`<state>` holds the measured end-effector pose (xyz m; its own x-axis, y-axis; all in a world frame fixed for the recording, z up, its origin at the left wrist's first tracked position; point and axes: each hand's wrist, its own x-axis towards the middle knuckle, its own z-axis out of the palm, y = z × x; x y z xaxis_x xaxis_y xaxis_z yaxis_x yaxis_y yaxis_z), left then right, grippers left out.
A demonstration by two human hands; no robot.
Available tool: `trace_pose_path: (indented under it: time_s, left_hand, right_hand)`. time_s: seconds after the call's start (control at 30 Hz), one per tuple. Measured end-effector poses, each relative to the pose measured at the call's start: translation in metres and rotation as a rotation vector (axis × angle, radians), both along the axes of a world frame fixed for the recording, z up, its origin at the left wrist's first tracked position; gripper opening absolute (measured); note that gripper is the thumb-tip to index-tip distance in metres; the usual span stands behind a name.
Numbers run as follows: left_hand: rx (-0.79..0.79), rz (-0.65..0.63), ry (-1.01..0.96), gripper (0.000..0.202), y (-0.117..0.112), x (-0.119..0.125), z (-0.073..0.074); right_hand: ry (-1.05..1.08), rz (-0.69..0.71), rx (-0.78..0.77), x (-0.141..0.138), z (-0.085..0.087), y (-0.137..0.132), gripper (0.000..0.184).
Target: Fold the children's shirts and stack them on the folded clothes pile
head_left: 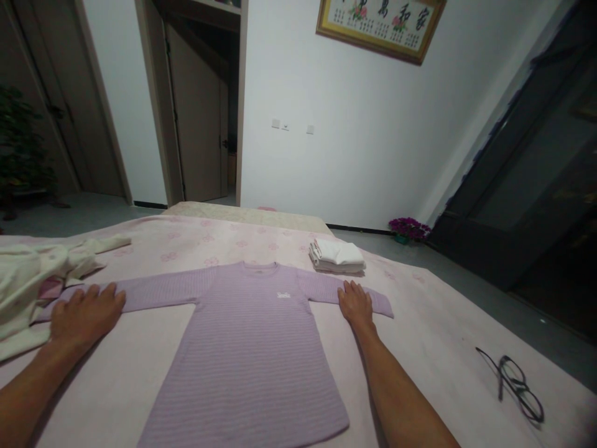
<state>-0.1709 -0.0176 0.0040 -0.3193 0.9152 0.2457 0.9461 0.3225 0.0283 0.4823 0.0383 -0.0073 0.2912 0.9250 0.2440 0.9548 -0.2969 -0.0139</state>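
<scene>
A lilac striped long-sleeved shirt (pixel 254 354) lies spread flat on the bed, its neckline away from me and both sleeves stretched out sideways. My left hand (pixel 86 311) rests palm down on the left sleeve near its cuff, fingers laid out flat. On the right sleeve, a little short of the cuff, my right hand (pixel 357 303) presses down with its fingers extended. Neither hand grips the cloth. Small white lettering shows on the shirt's chest. The lower hem at the left runs out of the picture.
A pink patterned sheet (pixel 420 348) covers the bed. Crumpled cream clothes (pixel 23 286) lie at the left, touching the left cuff area. Behind the right sleeve sits a folded white stack of cloth (pixel 338 256). Black-framed glasses (pixel 517 389) lie at the right.
</scene>
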Motion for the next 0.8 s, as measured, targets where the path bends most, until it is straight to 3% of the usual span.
trace_pose_path:
  time_s: [0.1,0.2,0.37,0.53,0.67,0.77,0.8]
  left_hand:
    - [-0.005,-0.054,0.114,0.055,0.0,0.009,0.001]
    - [0.02,-0.129,0.108,0.056,0.003,0.034,-0.001]
    - [0.043,-0.317,0.041,0.061,0.005,0.12,-0.006]
    - [0.054,-0.595,-0.111,0.065,-0.018,0.196,-0.013]
    - [0.054,-0.637,-0.092,0.064,-0.032,0.211,-0.024]
    - [0.046,-0.623,-0.081,0.064,-0.034,0.21,-0.026]
    - [0.038,-0.62,-0.078,0.064,-0.034,0.21,-0.025]
  right_hand:
    - [-0.03,0.013,0.025,-0.001,0.001,-0.001,0.053]
    - [-0.022,0.002,0.019,-0.002,0.002,-0.001,0.051]
    - [-0.02,0.013,0.028,-0.005,0.004,-0.004,0.05]
    - [-0.02,0.033,0.007,-0.007,0.014,-0.011,0.048]
    - [-0.01,0.033,0.001,-0.024,0.029,-0.016,0.049]
    - [0.003,0.107,0.028,-0.062,0.043,-0.023,0.052]
    - [0.033,0.194,0.034,-0.079,0.046,-0.028,0.053]
